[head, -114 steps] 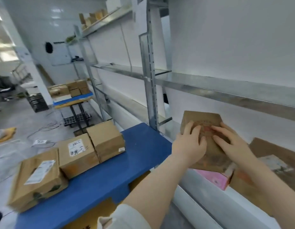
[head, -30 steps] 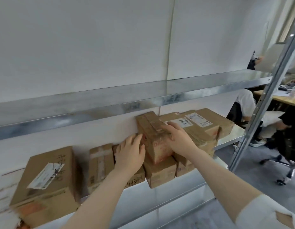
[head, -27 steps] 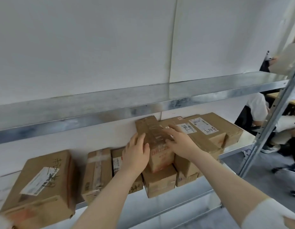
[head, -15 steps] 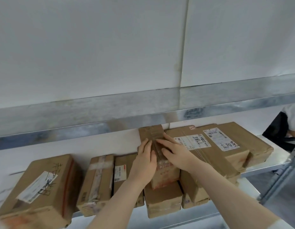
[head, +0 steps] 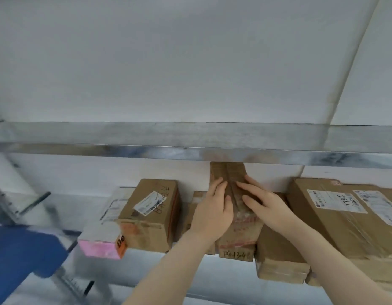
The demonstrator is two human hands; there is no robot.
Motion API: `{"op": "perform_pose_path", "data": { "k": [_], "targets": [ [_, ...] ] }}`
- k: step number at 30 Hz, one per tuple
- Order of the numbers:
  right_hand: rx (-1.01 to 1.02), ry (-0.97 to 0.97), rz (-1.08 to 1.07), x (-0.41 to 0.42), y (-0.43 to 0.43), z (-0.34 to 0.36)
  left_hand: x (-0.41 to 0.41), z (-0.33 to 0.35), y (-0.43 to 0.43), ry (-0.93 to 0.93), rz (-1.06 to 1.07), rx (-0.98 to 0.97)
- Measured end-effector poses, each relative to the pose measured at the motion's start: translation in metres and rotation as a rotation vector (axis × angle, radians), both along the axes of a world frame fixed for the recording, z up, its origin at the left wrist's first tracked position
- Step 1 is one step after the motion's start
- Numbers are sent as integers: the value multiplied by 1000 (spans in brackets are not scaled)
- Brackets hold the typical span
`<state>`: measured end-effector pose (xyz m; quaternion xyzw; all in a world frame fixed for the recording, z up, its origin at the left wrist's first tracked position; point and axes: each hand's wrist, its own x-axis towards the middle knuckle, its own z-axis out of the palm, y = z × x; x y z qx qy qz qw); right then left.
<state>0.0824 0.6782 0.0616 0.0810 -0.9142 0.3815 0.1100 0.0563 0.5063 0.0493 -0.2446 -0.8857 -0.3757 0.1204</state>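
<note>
A narrow brown cardboard box (head: 231, 172) with clear tape lies on top of other boxes on the lower metal shelf (head: 212, 280). Its far end reaches under the upper shelf. My left hand (head: 212, 210) lies along the box's left edge with straight fingers and the thumb on top. My right hand (head: 264, 204) presses flat on its top right side, fingers spread. The box's front face shows red print, and a box (head: 236, 253) with handwriting sits beneath it.
The upper metal shelf (head: 146, 142) runs just above the boxes. To the left stand a labelled brown box (head: 151, 216) and a pink-fronted box (head: 100, 245). Large labelled boxes (head: 337, 219) fill the right. A blue table (head: 21, 249) is at lower left.
My view has swung left, bringing the pink-fronted box and the blue table into sight. Both hands have stayed on the narrow box, now closer together on it.
</note>
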Motion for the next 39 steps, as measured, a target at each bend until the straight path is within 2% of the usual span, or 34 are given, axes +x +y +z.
{"op": "perform_pose_path", "data": {
  "k": [13, 22, 29, 39],
  "targets": [
    [-29, 65, 330, -38, -297, 36, 13, 41, -295, 24, 359, -38],
    [-53, 29, 595, -66, -505, 18, 31, 21, -485, -23, 655, -47],
    [-87, -37, 761, -113, -608, -3, 7, 0, -572, -125, 840, 14],
    [-75, -107, 981, -254, -695, -15, -100, -19, -629, -149, 1024, 114]
  ]
}}
